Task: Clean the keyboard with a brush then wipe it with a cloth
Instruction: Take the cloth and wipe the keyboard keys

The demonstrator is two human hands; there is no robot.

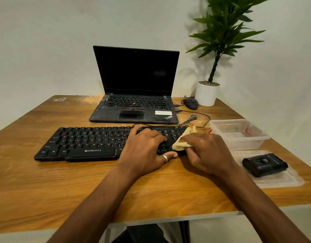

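Keyboard, black, full-size, corded (84, 142): lies flat along the near-middle of the wooden table (63, 181), just in front of the open black laptop (135, 95).

Hands: apart, both at the keyboard's right end. My left hand (144, 148) rests on the keys with fingers spread and the thumb along the front edge, bracing the board, gripping nothing. My right hand (205, 151) is bunched round a crumpled pale yellow cloth (183, 139) and presses it onto the rightmost block of keys.

Progress, as I judge it: cloth on the keys means the wiping stage. Brushing looks finished, since neither hand holds a brush. A black blocky object (264, 164) sits on the clear plastic lid (277, 181) at my right, well apart from the keyboard; whether that is the brush, I cannot tell.

Left to do: the cloth covers only the right end. The letter keys, space bar and left side lie uncovered; whether they have been wiped, I cannot tell.

Also on the table: clear plastic tub (239, 134) beside the cloth, black mouse (190, 103), and white pot with green plant (206, 94).
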